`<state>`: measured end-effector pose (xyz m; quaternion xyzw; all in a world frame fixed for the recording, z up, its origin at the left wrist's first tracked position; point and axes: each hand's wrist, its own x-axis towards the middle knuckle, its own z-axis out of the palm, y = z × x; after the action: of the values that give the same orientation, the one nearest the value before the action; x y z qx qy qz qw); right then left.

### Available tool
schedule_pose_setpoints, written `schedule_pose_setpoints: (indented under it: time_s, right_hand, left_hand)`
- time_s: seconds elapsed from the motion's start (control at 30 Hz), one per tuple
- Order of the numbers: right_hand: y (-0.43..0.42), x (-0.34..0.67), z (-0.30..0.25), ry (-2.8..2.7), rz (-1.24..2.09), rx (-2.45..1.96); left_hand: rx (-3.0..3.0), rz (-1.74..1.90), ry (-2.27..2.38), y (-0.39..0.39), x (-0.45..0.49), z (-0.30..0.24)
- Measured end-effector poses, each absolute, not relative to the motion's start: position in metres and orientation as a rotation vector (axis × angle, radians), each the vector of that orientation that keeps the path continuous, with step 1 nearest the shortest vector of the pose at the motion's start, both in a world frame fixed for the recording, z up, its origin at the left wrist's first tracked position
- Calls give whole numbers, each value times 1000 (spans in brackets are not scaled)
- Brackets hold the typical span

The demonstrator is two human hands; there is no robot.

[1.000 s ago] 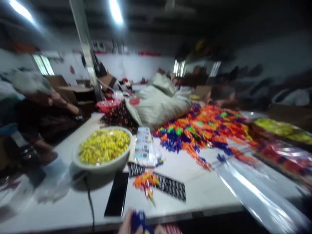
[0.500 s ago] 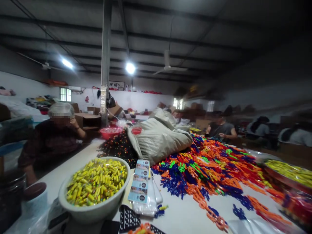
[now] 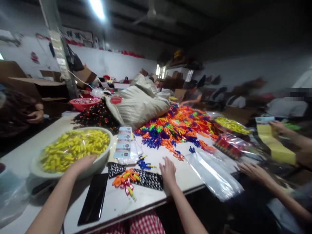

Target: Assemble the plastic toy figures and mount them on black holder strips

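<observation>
My left hand [image 3: 84, 164] lies at the near right rim of a large pale bowl [image 3: 110, 144] heaped with small yellow pieces [image 3: 75, 148]. Motion blur hides its fingers, so its grip is unclear. At the right end of a black tray with rows of holes [image 3: 148, 178], my right hand [image 3: 168, 170] is open, fingers apart, seemingly holding nothing. Left of it lie orange plastic pieces [image 3: 124, 177], some with yellow pieces. Behind the tray sit blue plastic pieces [image 3: 145, 164]. Printed blue cards [image 3: 124, 143] rest on clear plastic bags [image 3: 129, 160].
A black phone [image 3: 94, 198] lies near the table edge. Farther back are a big sack [image 3: 138, 104] and a heap of coloured plastic pieces [image 3: 175, 125]. Clear bags [image 3: 216, 177] hang over the right edge. A co-worker's hand [image 3: 255, 172] is at the right; another person sits left.
The view has tilted down and swung right. Both my hands have come into view, one at the bowl, one by the tray. A neighbour's arms and yellow strip now show at the right.
</observation>
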<state>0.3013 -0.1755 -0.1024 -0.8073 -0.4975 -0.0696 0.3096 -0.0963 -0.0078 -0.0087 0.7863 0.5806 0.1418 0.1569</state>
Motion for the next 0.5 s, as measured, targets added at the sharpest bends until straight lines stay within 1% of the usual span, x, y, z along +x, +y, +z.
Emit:
schedule_pose_setpoints:
  time_s: [0.1, 0.2, 0.33, 0.5]
  right_hand:
    - [-166, 348, -95, -1124, -242, -2370]
    - [-159, 377, -97, -1085, -186, -2494]
    - [-161, 381, -104, -1149, -187, -2474]
    - [-174, 371, -104, -1236, -198, -2403]
  left_hand:
    - [2194, 221, 1670, -10, -96, -4]
    - [2187, 152, 1716, -11, -93, 3]
    - [2226, 171, 1775, -15, -91, 7]
    - [2248, 326, 1786, -21, -93, 10]
